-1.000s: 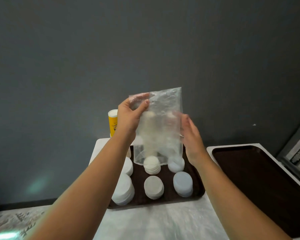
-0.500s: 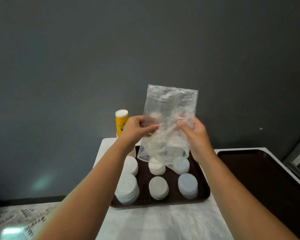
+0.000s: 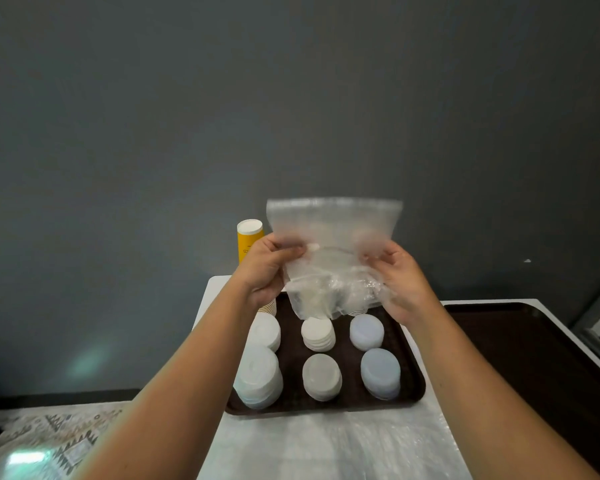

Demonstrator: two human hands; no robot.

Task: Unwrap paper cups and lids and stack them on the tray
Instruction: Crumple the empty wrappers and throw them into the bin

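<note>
While both hands hold it up over the tray, the bag hangs crumpled at its lower end.
Bag [image 3: 333, 237]: clear plastic, held in the air above the far end of the tray, its flat upper edge blurred; whether anything is inside cannot be told.
Left hand [image 3: 265, 271]: fingers curled round the bag's left edge, thumb pressed on its front.
Right hand [image 3: 400, 275]: fingers curled into the bag's right side, gripping the bunched plastic.
Tray [image 3: 413, 382]: dark brown, on the white table [image 3: 326, 448], carrying six stacks of lids in two rows of three.
Near row: a tall white stack [image 3: 258, 377] at left, a beige stack [image 3: 321, 376] in the middle, a bluish stack [image 3: 380, 373] at right.
Far row: a white stack [image 3: 264, 331] at left, a cream stack [image 3: 318, 334] in the middle just under the bag, a pale blue stack [image 3: 366, 332] at right.
Cups [image 3: 269, 308]: striped rims show at the tray's far left corner, mostly hidden by the left wrist.
Can [image 3: 247, 242]: yellow with a white cap, upright behind the left hand.
Second tray [image 3: 534, 358]: dark, to the right.
</note>
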